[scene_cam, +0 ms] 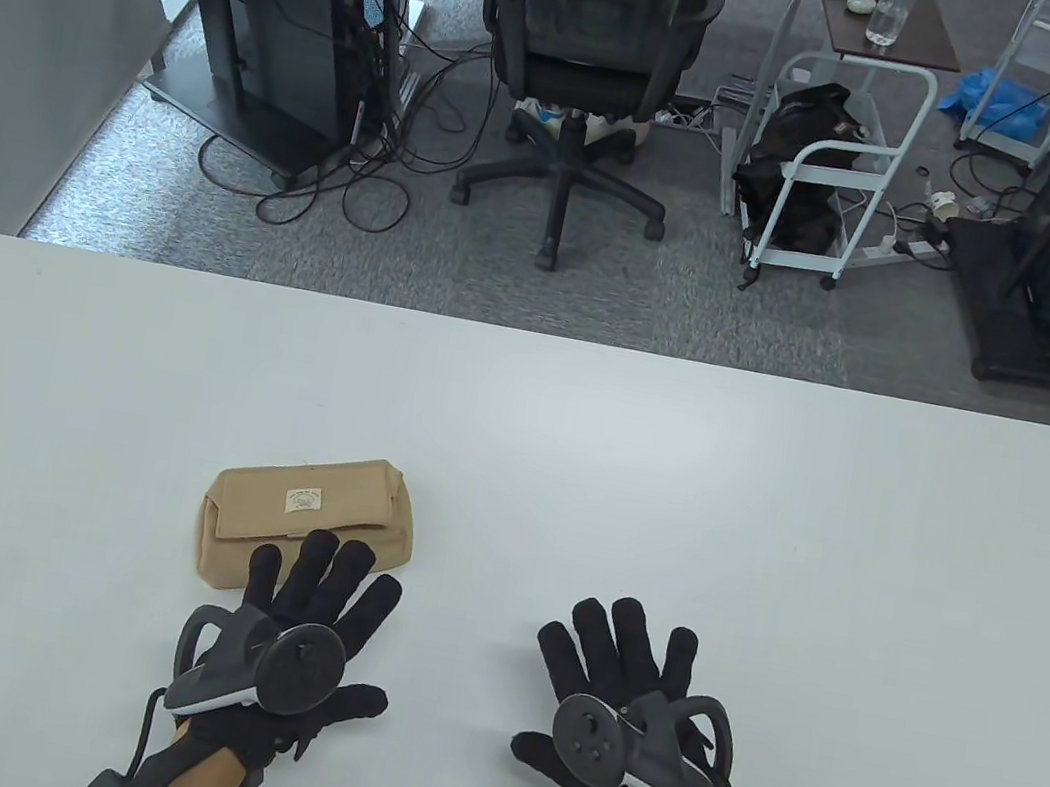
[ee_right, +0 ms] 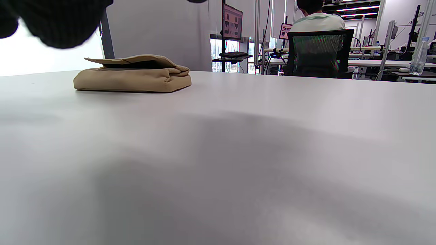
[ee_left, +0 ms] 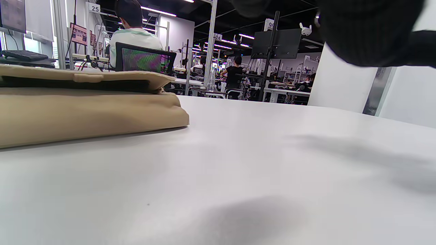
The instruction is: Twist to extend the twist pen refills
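A tan fabric pouch (scene_cam: 301,511) lies on the white table (scene_cam: 669,500), left of centre, its flap closed. It also shows in the left wrist view (ee_left: 78,105) and in the right wrist view (ee_right: 133,76). No pen is in view. My left hand (scene_cam: 314,610) lies flat with its fingers spread, the fingertips (scene_cam: 318,550) over the pouch's near edge. My right hand (scene_cam: 618,674) lies flat with spread fingers on the bare table, to the right of the pouch, holding nothing.
Beyond the table's far edge stand an office chair (scene_cam: 586,49), a black computer stand (scene_cam: 273,34) and a white cart (scene_cam: 830,163) on grey carpet with loose cables.
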The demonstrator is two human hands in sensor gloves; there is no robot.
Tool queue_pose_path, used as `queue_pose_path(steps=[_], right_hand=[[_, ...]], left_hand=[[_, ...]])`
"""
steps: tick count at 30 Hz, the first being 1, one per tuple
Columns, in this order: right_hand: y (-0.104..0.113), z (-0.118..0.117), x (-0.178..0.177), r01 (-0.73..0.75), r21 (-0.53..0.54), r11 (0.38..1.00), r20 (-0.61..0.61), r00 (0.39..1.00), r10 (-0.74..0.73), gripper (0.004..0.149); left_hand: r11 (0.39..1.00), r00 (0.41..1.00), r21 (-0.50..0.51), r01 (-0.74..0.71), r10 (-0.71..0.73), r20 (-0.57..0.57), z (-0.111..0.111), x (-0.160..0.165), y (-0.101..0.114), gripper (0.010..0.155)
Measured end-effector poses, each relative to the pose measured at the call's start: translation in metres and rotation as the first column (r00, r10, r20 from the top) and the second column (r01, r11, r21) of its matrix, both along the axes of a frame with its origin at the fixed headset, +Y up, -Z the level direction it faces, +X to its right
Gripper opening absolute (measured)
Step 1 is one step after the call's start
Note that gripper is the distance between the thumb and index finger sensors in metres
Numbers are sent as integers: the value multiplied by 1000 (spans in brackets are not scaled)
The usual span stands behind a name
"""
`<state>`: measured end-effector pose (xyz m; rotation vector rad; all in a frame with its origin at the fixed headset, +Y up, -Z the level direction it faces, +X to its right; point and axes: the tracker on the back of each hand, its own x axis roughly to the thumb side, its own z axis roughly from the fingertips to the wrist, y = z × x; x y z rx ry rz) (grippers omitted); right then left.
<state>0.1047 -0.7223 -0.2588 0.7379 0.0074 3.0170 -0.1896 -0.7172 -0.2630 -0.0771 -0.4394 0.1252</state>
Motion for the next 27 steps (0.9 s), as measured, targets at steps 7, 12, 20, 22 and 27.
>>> queue_pose_path(steps=[7,12,20,22,27], right_hand=[[0,-1,0,3,-4,1000,2,1000,-3,99],[0,-2,0,7,-10,1000,-2,1000,-7,98],[0,-1,0,-1,-6,1000,6,1000,1,98],[1,0,0,2,-2,1000,8,1000,-2,98],[3,0,1,13,2,1000,4,1000,-13,98]], left_hand=[[1000,1000,9,-17,17,-9,-1,-3,2,96],[999,999,20,-38,38,-19,-2,-6,6,95],[998,999,28,-48,48,-16,-3,-8,7,95],[998,999,31,-47,48,-18,-4,-8,8,95],[998,998,48,-41,43,-39,-7,-16,18,95]])
